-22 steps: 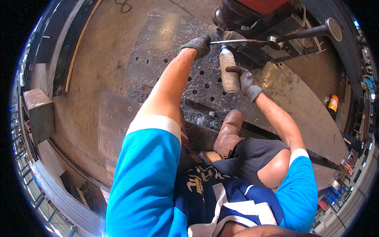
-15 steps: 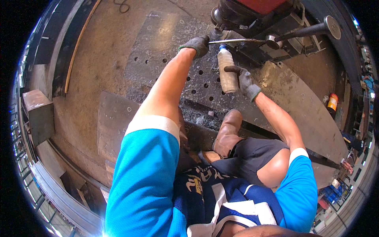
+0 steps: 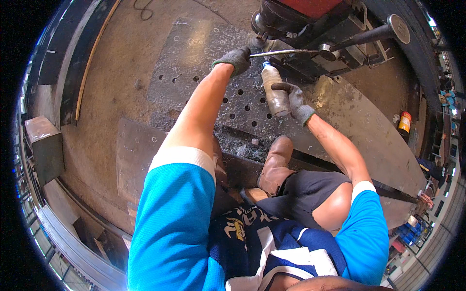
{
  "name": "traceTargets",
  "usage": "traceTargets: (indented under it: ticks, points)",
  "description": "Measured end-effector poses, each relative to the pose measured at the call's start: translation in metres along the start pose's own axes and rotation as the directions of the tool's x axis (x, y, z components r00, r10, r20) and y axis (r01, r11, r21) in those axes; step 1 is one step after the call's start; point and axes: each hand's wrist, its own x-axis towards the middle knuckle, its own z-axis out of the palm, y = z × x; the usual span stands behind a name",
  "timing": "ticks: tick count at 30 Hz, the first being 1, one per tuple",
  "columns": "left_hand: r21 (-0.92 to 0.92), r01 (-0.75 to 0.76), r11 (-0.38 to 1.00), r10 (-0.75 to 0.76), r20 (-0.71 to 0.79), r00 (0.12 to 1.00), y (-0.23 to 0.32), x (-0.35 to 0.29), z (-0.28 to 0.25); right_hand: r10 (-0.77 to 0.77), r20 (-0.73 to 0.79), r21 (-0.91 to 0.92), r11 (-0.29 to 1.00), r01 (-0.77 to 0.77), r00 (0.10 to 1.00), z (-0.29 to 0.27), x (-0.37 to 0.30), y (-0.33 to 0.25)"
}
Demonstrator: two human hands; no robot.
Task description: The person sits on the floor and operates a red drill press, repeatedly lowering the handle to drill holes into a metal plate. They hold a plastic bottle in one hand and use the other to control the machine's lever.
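My left hand (image 3: 236,61), in a dark grey knit glove, is closed around the end of a metal lever (image 3: 284,52). That lever runs right to the hub of a red and black drilling machine (image 3: 310,7). A plastic bottle (image 3: 273,82) of cloudy, pale brown liquid is in my gloved right hand (image 3: 299,103), fingers wrapped round its lower side. Its blue-capped end points away from me, toward the machine's drill end, just below the lever. Beneath both hands lies a dark steel plate (image 3: 194,63) with several round holes and scattered metal shavings.
A second, curved-edge plate (image 3: 369,131) extends to the right. My brown boot (image 3: 276,162) stands near a gap strewn with shavings. At left is a steel box section (image 3: 44,148); at far right, an orange-yellow container (image 3: 404,123). A long-handled round-ended bar (image 3: 369,38) projects from the hub.
The view has shifted slightly. My left hand and the lever's end have come a little nearer to me, and the bottle's capped end has also drawn slightly nearer. Both grips stay the same.
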Motion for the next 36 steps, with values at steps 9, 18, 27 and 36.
traceTargets:
  ticks: [9,18,27,36]
  points:
    - [-0.017,0.012,1.000,-0.012,-0.011,1.000,-0.005,0.007,0.009,0.058,-0.021,-0.065,0.996,-0.059,0.998,0.013,-0.009,-0.011]
    - [-0.048,0.013,0.999,-0.014,-0.014,1.000,-0.007,0.010,0.013,0.077,0.034,-0.041,0.996,-0.076,0.996,0.010,-0.010,-0.013]
    - [-0.032,0.004,0.999,-0.004,0.003,1.000,-0.004,0.006,0.009,-0.017,-0.018,-0.087,0.996,0.015,1.000,0.003,-0.009,-0.003]
    - [-0.040,-0.001,0.999,0.001,0.019,1.000,-0.005,0.009,0.014,-0.015,-0.009,-0.075,0.997,0.015,1.000,-0.002,-0.006,0.001]
